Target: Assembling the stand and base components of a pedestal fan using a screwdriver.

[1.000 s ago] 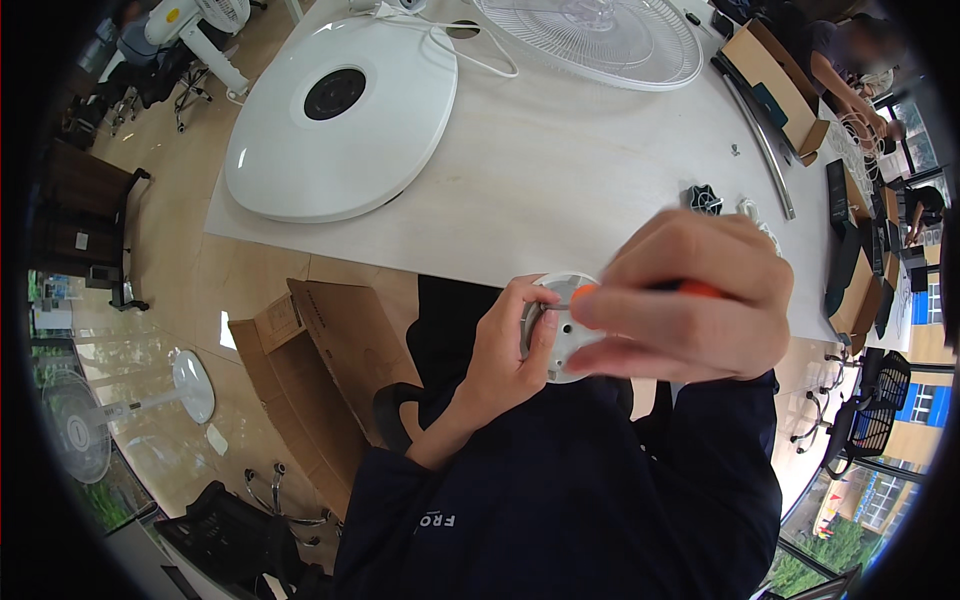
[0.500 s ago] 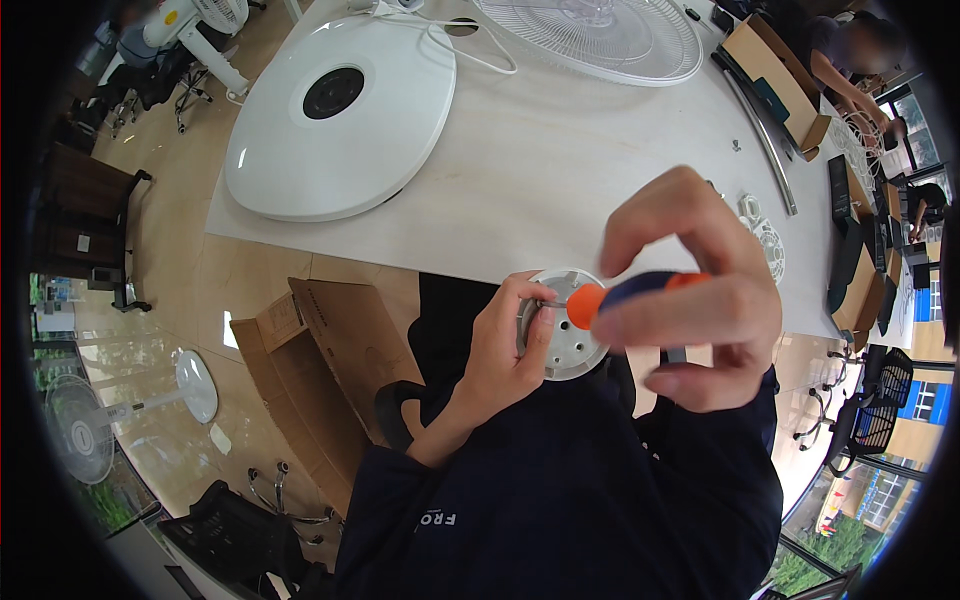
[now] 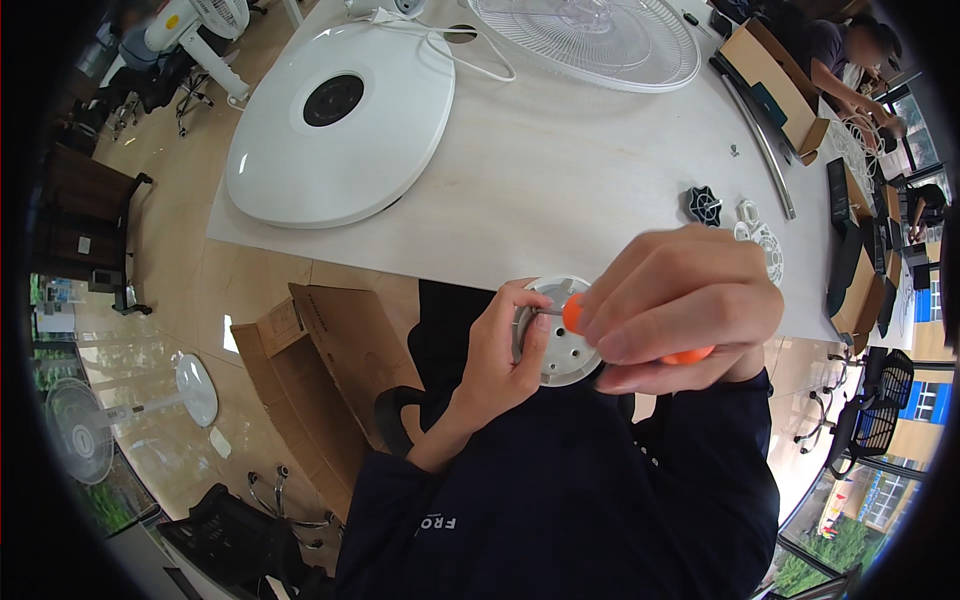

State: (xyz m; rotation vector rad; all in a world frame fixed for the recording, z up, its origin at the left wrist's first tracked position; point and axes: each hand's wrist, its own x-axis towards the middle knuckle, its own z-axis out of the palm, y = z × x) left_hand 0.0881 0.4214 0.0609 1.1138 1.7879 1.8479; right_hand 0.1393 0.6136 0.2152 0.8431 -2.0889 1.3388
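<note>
Just off the table's near edge, my left hand (image 3: 492, 352) grips a round white plastic part (image 3: 568, 362) with several holes in its face. Its thumb and a fingertip close around the thin shaft of a screwdriver (image 3: 573, 313) with an orange and dark handle. My right hand (image 3: 690, 308) is wrapped round that handle, its fingers covering most of it. The screwdriver's tip meets the part near its left rim; whether a screw sits there is hidden by my left fingers.
On the white table (image 3: 540, 180) lie a white fan base (image 3: 270, 165), a clear fan grille (image 3: 600, 50), a black knob (image 3: 704, 206), white plastic pieces (image 3: 768, 250) and a metal tube (image 3: 765, 140). An open cardboard box (image 3: 335, 350) stands on the floor at left. Another person (image 3: 835, 70) works at far right.
My right hand has gone from loosely spread fingers to a closed grip on the screwdriver handle and sits lower. The black knob has come into sight. My left hand stays on the part.
</note>
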